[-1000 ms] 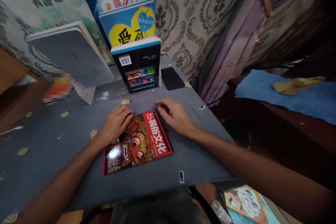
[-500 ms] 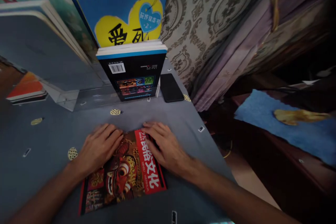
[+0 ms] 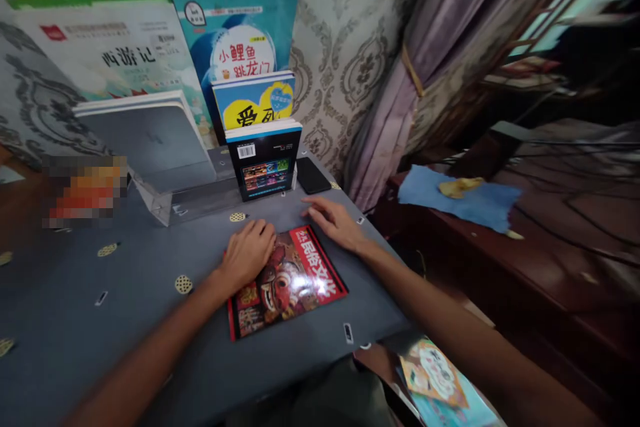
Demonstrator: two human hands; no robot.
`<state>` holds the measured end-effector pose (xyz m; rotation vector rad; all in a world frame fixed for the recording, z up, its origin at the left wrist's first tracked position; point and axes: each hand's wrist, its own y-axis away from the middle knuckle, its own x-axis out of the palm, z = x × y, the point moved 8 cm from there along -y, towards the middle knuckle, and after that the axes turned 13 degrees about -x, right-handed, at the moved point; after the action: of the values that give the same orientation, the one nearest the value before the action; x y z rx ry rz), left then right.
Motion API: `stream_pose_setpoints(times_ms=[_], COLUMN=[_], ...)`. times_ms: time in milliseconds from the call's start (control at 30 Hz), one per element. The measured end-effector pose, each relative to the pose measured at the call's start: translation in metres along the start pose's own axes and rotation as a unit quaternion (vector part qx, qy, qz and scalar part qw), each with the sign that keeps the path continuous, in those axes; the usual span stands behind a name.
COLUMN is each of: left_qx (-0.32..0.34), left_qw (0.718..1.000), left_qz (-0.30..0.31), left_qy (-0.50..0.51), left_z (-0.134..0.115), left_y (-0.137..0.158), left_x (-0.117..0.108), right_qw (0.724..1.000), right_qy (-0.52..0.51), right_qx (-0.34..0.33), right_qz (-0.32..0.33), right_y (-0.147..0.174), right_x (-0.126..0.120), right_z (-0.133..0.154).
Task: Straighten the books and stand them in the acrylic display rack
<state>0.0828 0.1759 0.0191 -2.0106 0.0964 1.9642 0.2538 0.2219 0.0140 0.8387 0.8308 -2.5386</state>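
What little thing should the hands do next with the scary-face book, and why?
Perhaps bring the right hand onto the right edge of the scary-face book. The left hand lies over its upper left part, while the right one is near the upper right corner. The book lies closed on the table, so a hand each side might steady it.

Book [image 3: 287, 288]: thin, closed, glossy front cover facing up. It lies flat on the table [image 3: 200, 360]. The cover shows a red-faced mask with bared teeth, turned so that its top points right. A red band with white Chinese characters runs along the right side, far to near. Glare whitens part of the cover right of centre
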Motion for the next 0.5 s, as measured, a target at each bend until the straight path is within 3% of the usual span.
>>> stream_pose_setpoints(times_ms=[233, 367, 500], left_qx=[-0.016, -0.004, 0.027], left_qw=[0.999, 0.998, 0.998], left_qz=[0.033, 0.014, -0.006], left_qy=[0.025, 0.055, 0.061], left_z=[-0.014, -0.005, -0.002], left_y=[-0.009, 0.004, 0.017], left_x=[-0.004, -0.007, -0.006], right_qw=[0.997, 0.993, 0.99], right_qy=[0.003, 0.034, 0.072], right_qx=[0.0, -0.042, -0.091], right_qz=[-0.074, -0.106, -0.084], right_y=[0.002, 0.004, 0.006], right_x=[-0.016, -0.022, -0.016], right_z=[-0.01, 0.003, 0.024])
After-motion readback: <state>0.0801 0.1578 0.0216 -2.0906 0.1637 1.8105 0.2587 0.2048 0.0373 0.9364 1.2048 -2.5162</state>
